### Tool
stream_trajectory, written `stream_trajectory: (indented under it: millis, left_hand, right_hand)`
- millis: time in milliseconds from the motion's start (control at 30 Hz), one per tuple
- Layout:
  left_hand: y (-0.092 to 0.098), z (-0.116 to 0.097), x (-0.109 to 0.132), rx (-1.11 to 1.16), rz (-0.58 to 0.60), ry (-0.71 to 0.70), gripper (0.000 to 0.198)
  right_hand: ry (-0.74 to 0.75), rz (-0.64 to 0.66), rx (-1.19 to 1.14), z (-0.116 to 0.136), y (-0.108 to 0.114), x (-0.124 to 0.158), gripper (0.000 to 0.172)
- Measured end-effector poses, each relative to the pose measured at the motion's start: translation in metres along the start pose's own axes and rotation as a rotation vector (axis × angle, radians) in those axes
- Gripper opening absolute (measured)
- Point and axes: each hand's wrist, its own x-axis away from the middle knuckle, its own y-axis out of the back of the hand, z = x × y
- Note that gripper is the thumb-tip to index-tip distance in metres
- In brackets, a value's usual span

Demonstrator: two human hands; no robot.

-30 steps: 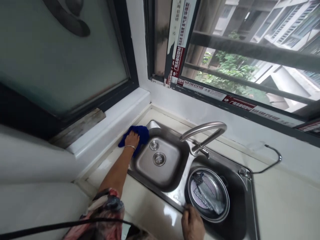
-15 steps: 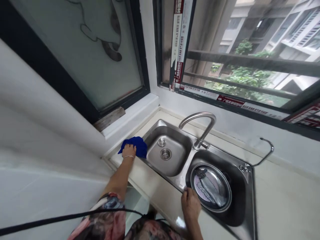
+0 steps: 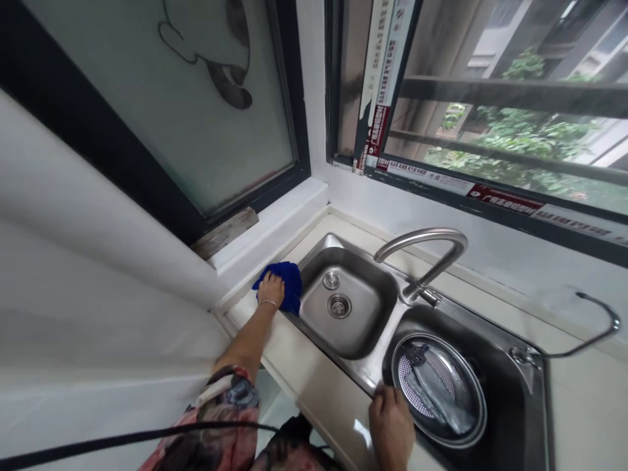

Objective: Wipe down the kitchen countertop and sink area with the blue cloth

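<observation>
A bunched blue cloth (image 3: 290,288) lies on the counter along the left edge of the sink. My left hand (image 3: 271,289) presses down on this cloth with its fingers bent into the fabric. By the front edge of the double stainless-steel sink (image 3: 375,366), my right hand (image 3: 391,422) is closed, its fingers curled over the rim at the divider between the bowls. The left bowl holds a drain strainer (image 3: 338,305) and a small round metal drain piece (image 3: 331,280). In the right bowl sits a round metal colander (image 3: 483,418) with a clear plastic bag (image 3: 441,392) in it.
A curved faucet (image 3: 426,239) rises behind the sink divider, its spout over the left bowl. A thin bent metal tap (image 3: 606,333) stands at the back right corner. Walls and a window frame (image 3: 441,183) close in the counter. A black cable (image 3: 147,435) crosses the lower left.
The view has shifted, so most things sit further right in the picture. The left hand stays on the blue cloth beside the sink, and the right hand keeps to the front rim.
</observation>
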Motion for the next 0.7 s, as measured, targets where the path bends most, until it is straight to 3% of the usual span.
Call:
stream_trajectory:
  millis: [167, 500, 700]
  left_hand:
    - [-0.005, -0.014, -0.038, 0.038, 0.003, -0.087, 0.044]
    - [-0.007, -0.065, -0.127, 0.100, -0.036, -0.219, 0.043]
    - [-0.006, -0.096, -0.175, 0.115, -0.050, -0.279, 0.045]
  right_hand:
    - [-0.015, -0.007, 0.052, -0.007, -0.009, 0.002, 0.029]
    - [-0.056, 0.021, -0.072, -0.014, -0.005, 0.000, 0.034]
    - [-0.116, -0.041, -0.098, -0.012, -0.013, 0.004, 0.032]
